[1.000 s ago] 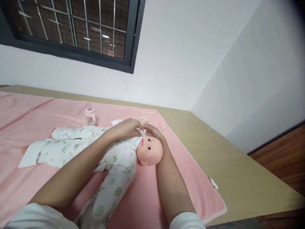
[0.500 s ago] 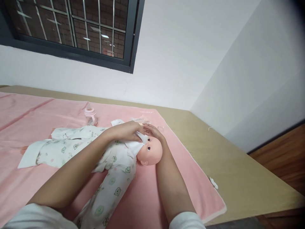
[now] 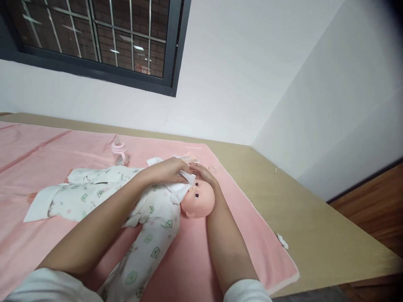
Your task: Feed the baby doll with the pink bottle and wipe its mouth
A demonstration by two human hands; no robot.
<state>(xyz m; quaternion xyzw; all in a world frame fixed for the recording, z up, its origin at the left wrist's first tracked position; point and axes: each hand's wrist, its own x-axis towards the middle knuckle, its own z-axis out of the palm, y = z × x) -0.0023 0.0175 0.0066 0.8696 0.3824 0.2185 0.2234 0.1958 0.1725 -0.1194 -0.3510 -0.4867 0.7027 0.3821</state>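
A baby doll (image 3: 201, 201) in a white suit with a green animal print (image 3: 147, 235) lies on its back on a pink blanket, head to the right. My left hand (image 3: 173, 170) reaches across its chest, fingers closed on a white cloth (image 3: 181, 191) at the doll's neck and mouth. One corner of the cloth is raised beside the face. My right hand (image 3: 203, 173) curves round the far side of the doll's head with fingers extended, close to my left fingertips. The doll's far cheek is hidden by my hands.
The pink blanket (image 3: 252, 251) covers much of a tan table (image 3: 252, 180). A pink baby bottle (image 3: 119, 152) stands beyond the doll's legs. A clear packet (image 3: 189, 159) lies behind my hands. A small white item (image 3: 282, 241) rests at the blanket's right edge. Walls and a barred window stand behind.
My left hand has shifted slightly up and away, drawing the cloth's corner a little higher beside the doll's face. My right hand stays in place.
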